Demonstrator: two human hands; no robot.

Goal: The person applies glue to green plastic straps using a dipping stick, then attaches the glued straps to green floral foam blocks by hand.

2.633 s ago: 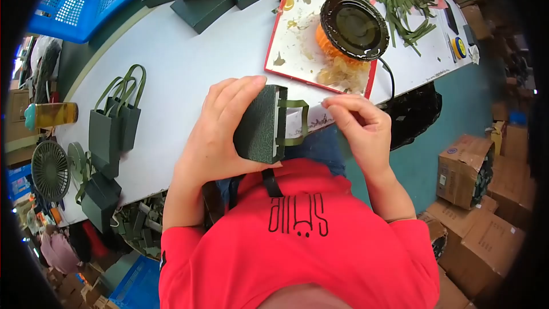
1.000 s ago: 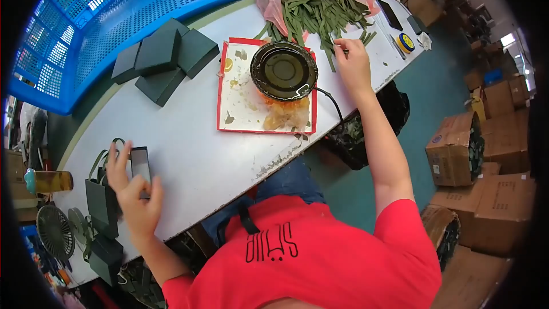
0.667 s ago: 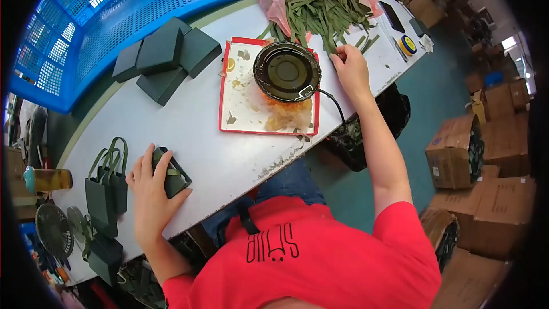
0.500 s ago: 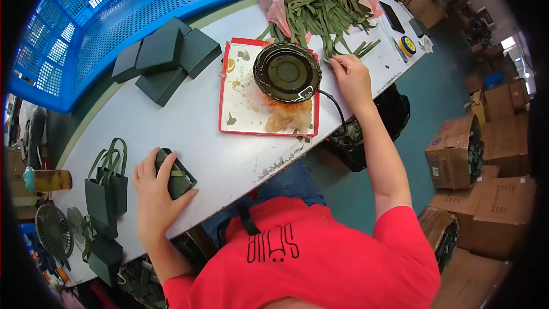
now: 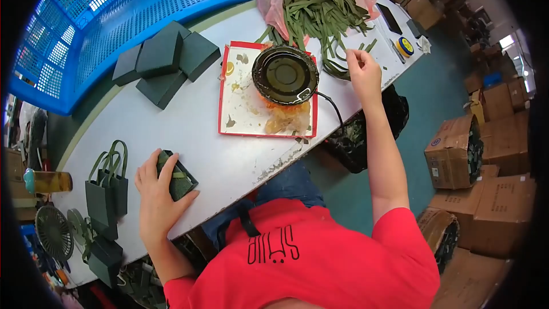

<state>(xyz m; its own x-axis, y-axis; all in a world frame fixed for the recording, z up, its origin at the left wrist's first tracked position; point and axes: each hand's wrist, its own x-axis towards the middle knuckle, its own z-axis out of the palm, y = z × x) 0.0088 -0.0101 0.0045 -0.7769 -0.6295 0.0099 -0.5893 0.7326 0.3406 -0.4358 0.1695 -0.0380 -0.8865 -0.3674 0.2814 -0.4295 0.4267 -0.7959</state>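
My left hand [image 5: 161,191] is wrapped over a small dark green box [image 5: 182,182] near the table's front edge. A lighter green ribbon crosses the top of that box. Off to the right, my right hand [image 5: 365,74] is closed in a pinch on the end of a green ribbon [image 5: 334,70], which trails toward the pile. That pile of green ribbons [image 5: 326,8] spills from a pink plastic bag [image 5: 273,8]. Between my hands, a round black pan [image 5: 285,74] holds dark liquid, standing over a red-rimmed white tray [image 5: 229,120] with glue-like stains.
Several dark green boxes [image 5: 160,51] are stacked beside a blue plastic basket [image 5: 160,8]. Small green bags with handles [image 5: 101,200] stand at the left, near a bottle [image 5: 50,181] and a fan [image 5: 54,232]. A cable [image 5: 333,103] leaves the pan. Cartons [image 5: 452,151] line the right floor.
My right hand has moved right, away from the pan, drawing a ribbon that now curves out from the pile. My left hand stays on the box, almost unmoved.
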